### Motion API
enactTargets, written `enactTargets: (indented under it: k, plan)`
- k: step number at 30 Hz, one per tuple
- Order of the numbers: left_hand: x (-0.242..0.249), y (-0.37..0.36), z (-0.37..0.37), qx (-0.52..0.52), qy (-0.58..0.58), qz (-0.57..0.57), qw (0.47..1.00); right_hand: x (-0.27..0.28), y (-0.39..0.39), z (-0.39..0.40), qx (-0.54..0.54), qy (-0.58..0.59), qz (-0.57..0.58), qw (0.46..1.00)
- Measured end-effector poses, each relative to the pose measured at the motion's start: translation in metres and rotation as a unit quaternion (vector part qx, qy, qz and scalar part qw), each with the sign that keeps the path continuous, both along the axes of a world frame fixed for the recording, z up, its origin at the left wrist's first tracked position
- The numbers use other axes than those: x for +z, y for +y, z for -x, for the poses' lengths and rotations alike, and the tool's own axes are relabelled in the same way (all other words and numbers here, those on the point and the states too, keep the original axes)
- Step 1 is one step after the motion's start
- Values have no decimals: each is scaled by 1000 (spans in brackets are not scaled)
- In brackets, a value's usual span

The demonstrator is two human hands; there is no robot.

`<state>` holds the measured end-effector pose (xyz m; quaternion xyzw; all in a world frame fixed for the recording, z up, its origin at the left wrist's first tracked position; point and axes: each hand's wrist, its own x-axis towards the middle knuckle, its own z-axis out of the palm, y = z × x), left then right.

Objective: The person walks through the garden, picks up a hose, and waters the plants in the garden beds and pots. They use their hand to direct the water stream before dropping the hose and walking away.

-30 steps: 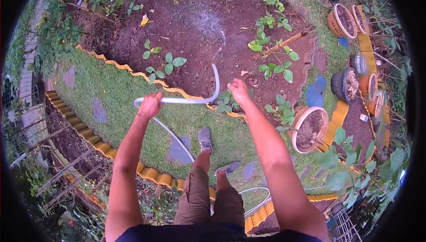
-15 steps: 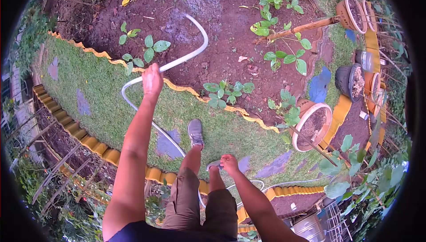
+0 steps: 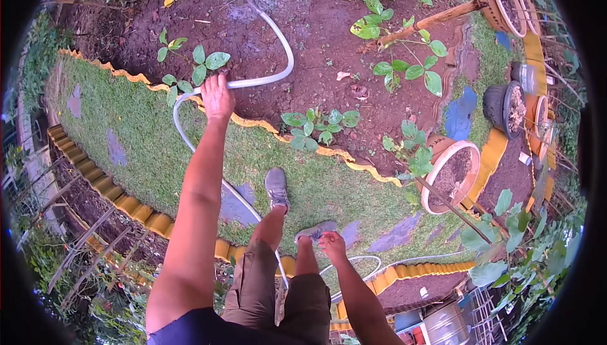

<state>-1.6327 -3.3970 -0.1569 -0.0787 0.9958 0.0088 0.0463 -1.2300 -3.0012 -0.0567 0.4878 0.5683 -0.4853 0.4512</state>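
Note:
My left hand (image 3: 217, 96) is stretched forward and grips a pale garden hose (image 3: 278, 70). The hose arcs from my fist over the dark soil bed (image 3: 316, 48), its end pointing at wet earth near the top. Behind my fist the hose loops back across the grass (image 3: 158, 149) and runs past my feet. My right hand (image 3: 332, 244) hangs low beside my right thigh, fingers loosely curled, holding nothing I can see. Small leafy seedlings (image 3: 319, 127) grow just past the bed's edge.
A wavy yellow edging (image 3: 253, 127) separates grass from soil. Terracotta pots (image 3: 450, 177) and a dark pot (image 3: 504, 112) stand at right. A wooden stake (image 3: 430, 22) lies across the bed. Stepping stones (image 3: 237, 206) lie near my feet. A yellow border (image 3: 136, 209) runs left.
My right hand let go of the hose and dropped to my thigh. My left hand alone now holds it, pushed further forward, and the hose end swung up over the soil.

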Motion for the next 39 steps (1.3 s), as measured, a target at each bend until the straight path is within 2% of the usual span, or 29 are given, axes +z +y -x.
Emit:
enactTargets:
  k: [5, 8, 9, 14, 16, 17, 18, 20, 23, 27, 34, 35, 37, 39]
  plan:
    - [13, -21, 2, -22, 94, 46, 994, -1, 2, -20, 2, -4, 5, 1000]
    - [9, -37, 1, 2, -64, -15, 998, 4, -2, -12, -13, -12, 5, 1000]
    - [13, -36, 1, 20, -152, -28, 988, 3, -3, -12, -13, -11, 4, 1000]
    - [-29, -49, -39, -64, -143, 15, 988, -12, -8, -14, -15, 14, -11, 1000]
    - [-24, -52, -49, -89, -154, 53, 983, -10, -12, -17, -13, 12, -1, 1000]
    - [-19, -58, -49, -76, -169, 104, 977, -10, -12, -16, -11, 14, 4, 1000]
    - [-18, -63, -45, -14, -161, 93, 982, -10, -12, -16, -14, 12, 3, 1000]
    - [-27, -78, -31, 47, -170, 76, 981, -7, -12, -21, -22, 3, 3, 1000]
    - [-31, -94, -15, 28, -186, 66, 980, -12, -12, -27, -11, -12, 1, 1000]
    - [-44, -110, -12, 71, -140, 34, 987, -16, -16, -35, -6, -47, -13, 999]
    - [-24, -126, -2, 129, -97, 3, 987, 7, -18, -26, -23, -50, -9, 998]
    - [-16, -128, -3, 142, -129, -4, 982, 13, -16, -24, -25, -47, -12, 999]
    - [-22, -138, -14, 152, -177, -1, 972, 25, -13, -18, -24, -39, -21, 999]
    - [0, -123, -39, 126, -135, -14, 983, 43, -11, -15, -18, -33, -29, 999]
